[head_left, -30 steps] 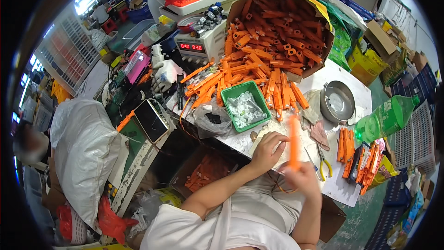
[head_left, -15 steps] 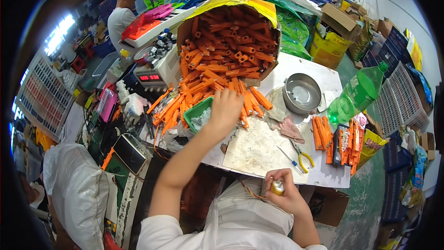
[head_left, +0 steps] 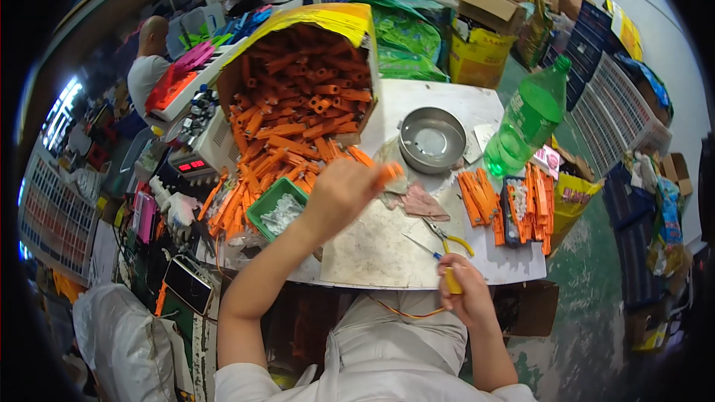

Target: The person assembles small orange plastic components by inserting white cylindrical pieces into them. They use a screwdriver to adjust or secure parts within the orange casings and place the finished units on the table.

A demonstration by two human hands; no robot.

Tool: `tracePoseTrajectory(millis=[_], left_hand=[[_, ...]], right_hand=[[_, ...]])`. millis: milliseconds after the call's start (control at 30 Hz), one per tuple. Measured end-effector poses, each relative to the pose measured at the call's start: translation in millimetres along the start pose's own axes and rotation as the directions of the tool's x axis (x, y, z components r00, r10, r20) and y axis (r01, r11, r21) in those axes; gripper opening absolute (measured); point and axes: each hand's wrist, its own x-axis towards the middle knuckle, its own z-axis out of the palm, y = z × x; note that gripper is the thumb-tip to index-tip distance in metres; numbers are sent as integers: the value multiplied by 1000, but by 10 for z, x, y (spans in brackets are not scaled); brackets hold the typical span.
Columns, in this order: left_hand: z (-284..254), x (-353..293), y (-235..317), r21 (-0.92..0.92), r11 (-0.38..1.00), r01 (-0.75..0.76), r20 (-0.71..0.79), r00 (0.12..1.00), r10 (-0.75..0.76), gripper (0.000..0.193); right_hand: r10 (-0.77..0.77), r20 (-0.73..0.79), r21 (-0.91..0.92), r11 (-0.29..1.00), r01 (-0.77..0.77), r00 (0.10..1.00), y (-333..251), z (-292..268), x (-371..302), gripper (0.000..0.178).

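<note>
My left hand (head_left: pixel 339 197) is raised over the near side of the heap, its fingers closed round an orange plastic piece (head_left: pixel 389 174). Many like it spill from a yellow-edged box (head_left: pixel 370 67) onto the table. Beneath that wrist stands a green tray (head_left: pixel 262 205) holding small clear parts (head_left: pixel 283 214). At the table's front edge, my right hand (head_left: pixel 469 294) grips a stubby yellow wired tool (head_left: pixel 452 281); a twisted wire (head_left: pixel 406 314) runs left across my lap. Just beyond lie yellow-handled pliers (head_left: pixel 456 240) and a thin-shafted tool with a blue part (head_left: pixel 436 255).
A metal bowl (head_left: pixel 432 140) and green bottle (head_left: pixel 527 115) stand behind a pink cloth (head_left: pixel 423 202). Orange pieces (head_left: pixel 480 197) lie at right, beside a dark tray (head_left: pixel 514 212). A power supply (head_left: pixel 195 164) and phone (head_left: pixel 188 284) are left. Another person (head_left: pixel 149 67) sits far left.
My left hand has lifted away from the heap with an orange piece in it. My right hand has turned the yellow tool and come nearer the table edge. The view has shifted rightward.
</note>
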Motion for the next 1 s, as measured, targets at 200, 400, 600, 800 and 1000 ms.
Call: tracePoseTrajectory(millis=[200,400,600,800,1000], left_hand=[[19,-281,489,257,832,-491,-124,837,533,15],[137,-380,496,316,752,-578,-224,725,651,13],[327,-496,732,-395,912,112,-210,955,-209,44],[310,-503,1147,-855,-147,498,482,657,-580,60],[327,-567,1129,-838,-147,525,509,655,-559,56]], right_hand=[[149,361,-52,989,-140,921,45,231,61,44],[124,211,-226,971,-75,970,59,421,46,32],[-555,165,-778,436,453,816,79,395,84,19],[-585,413,-898,-131,421,698,153,337,145,26],[-596,386,-872,12,489,704,165,353,182,32]])
